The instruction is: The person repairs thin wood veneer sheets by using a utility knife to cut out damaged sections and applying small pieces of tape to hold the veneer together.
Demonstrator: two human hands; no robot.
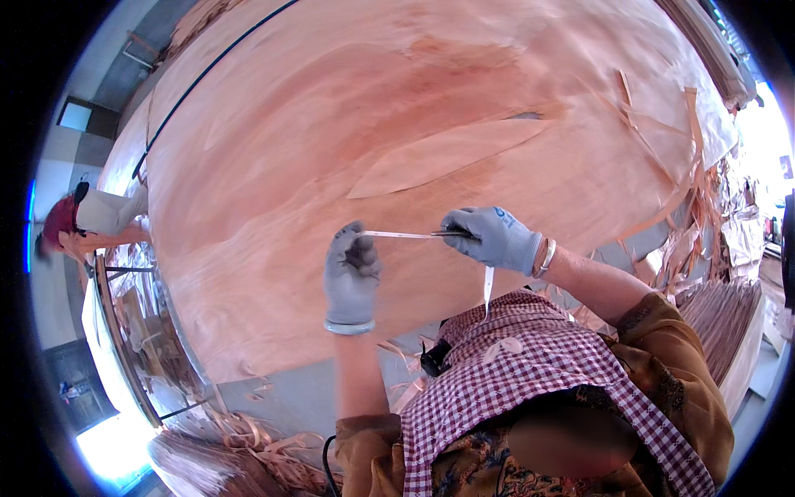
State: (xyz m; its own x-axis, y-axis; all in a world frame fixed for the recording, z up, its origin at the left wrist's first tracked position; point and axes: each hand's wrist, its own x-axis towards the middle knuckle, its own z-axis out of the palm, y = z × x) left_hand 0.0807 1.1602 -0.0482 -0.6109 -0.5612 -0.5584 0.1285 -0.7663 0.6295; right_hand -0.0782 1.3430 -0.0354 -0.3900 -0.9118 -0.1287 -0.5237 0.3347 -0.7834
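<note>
Veneer surface (pixel 273 174): 1 | left hand (pixel 351 286), right hand (pixel 499 240): 2 | held tape (pixel 402 235): 1

- Our gloved left hand (pixel 351 277) pinches a white strip (pixel 397 235).
- Our right hand (pixel 495 240) grips it too.
- Beneath our hands spreads a broad, pale wooden sheet (pixel 257 182).

The left hand (pixel 361 290) and the right hand (pixel 495 240) wear light grey fabric gloves (pixel 346 308), which become darker at the fingers. On the back of the right hand there is a small blue marking. Just behind this hand, a shiny bracelet (pixel 545 258) goes around the wrist. Farther behind the hands are brown cloth sleeves (pixel 696 356); the right one has a dark patterned border. Between the forearms there is a maroon-and-white checked cloth apron (pixel 451 418), over a brown garment with dark flower pattern (pixel 480 455).
</note>
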